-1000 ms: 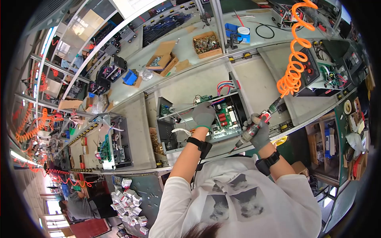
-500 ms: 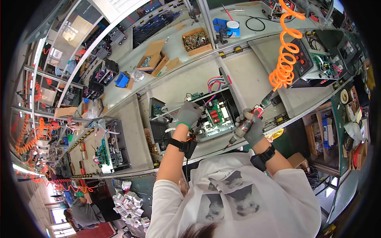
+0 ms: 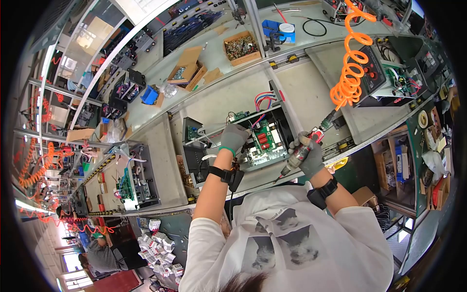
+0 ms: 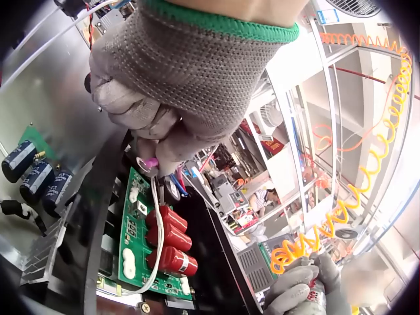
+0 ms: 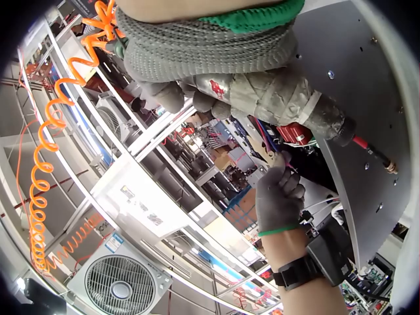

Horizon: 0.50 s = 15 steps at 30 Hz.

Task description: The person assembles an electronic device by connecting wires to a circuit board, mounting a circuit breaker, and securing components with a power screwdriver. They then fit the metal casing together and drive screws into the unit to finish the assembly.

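Note:
My gloved left hand point(image 3: 234, 138) is over the open metal chassis point(image 3: 195, 155), beside the green circuit board point(image 3: 263, 142). In the left wrist view its fingers pinch a white cable point(image 4: 155, 216) with a purple sleeve at its end, above red cylindrical capacitors point(image 4: 172, 260). My gloved right hand point(image 3: 311, 158) grips a tape-wrapped air screwdriver point(image 3: 295, 159), clear of the chassis and to its right, with the bit angled down toward the body. In the right wrist view the screwdriver's bit point(image 5: 377, 155) lies in front of a grey panel point(image 5: 357, 85).
An orange coiled hose point(image 3: 348, 80) runs down to the screwdriver. Another opened unit point(image 3: 384, 82) sits at right and one point(image 3: 141, 177) at left. Boxes of small parts point(image 3: 241, 48) stand on the far bench. White parts point(image 3: 160, 248) are piled at lower left; a seated person point(image 3: 104, 255) is beyond.
The view has shifted, so the bench appears moved left. My left hand has shifted off the board's upper edge toward the chassis's left part. The right hand still holds the screwdriver.

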Tool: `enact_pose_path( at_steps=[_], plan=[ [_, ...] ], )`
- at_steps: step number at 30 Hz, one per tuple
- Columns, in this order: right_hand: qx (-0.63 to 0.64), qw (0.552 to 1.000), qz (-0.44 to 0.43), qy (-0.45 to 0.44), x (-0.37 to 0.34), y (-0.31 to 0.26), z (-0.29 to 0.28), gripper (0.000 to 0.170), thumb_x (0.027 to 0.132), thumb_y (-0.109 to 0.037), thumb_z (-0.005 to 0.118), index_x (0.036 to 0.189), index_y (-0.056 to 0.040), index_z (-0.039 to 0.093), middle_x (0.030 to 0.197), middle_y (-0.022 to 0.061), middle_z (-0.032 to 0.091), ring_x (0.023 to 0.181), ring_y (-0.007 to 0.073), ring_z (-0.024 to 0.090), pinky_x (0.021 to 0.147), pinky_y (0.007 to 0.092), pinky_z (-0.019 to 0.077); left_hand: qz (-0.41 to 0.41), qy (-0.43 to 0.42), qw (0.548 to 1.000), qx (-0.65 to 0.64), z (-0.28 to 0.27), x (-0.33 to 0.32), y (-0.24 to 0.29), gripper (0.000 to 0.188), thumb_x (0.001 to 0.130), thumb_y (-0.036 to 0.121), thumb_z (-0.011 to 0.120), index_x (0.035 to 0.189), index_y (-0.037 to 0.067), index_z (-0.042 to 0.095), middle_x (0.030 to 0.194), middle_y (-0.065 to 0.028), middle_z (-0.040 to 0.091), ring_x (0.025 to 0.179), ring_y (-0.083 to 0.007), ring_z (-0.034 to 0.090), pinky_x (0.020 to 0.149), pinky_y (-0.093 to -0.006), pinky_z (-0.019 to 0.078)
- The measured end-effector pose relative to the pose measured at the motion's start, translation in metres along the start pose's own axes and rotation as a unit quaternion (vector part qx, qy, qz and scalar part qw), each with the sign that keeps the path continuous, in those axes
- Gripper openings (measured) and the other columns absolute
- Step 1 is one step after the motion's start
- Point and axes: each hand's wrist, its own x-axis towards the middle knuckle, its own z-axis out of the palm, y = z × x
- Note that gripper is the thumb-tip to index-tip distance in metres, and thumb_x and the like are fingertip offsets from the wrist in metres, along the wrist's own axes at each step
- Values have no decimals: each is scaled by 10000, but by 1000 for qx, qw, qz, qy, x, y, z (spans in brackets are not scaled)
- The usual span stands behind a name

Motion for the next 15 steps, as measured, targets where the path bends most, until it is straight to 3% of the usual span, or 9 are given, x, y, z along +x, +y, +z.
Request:
enact_pose_path(
  at_steps=[5,7,13,15],
  plan=[
    [0,1000,3,-5,-1,-1,1,121,762,-88,603,855,-63,531,688,73,542,647,239,596,575,372,518,-25,18,999,18,5,-4,9,320,770,371,651,797,60,722,762,-140,684,760,-295,659,709,-371,508],
    [1,1000,7,-14,0,0,0,121,759,-85,603,852,-61,530,689,74,542,648,237,596,578,372,520,-48,92,994,44,9,-11,19,320,778,370,624,809,68,723,811,-142,687,801,-309,659,725,-374,513],
    [-12,1000,-6,-14,-1,1,2,108,764,-98,600,840,-48,542,700,72,546,668,230,593,592,368,529,-98,160,981,52,19,-14,31,303,733,354,635,792,73,729,802,-155,683,803,-332,654,728,-383,514],
    [-5,1000,1,-16,-3,0,3,107,769,-96,597,848,-51,540,701,72,546,672,231,594,594,370,526,-89,119,986,71,15,-8,28,302,748,350,624,802,72,727,834,-153,685,815,-329,657,730,-381,515]
  ],
)
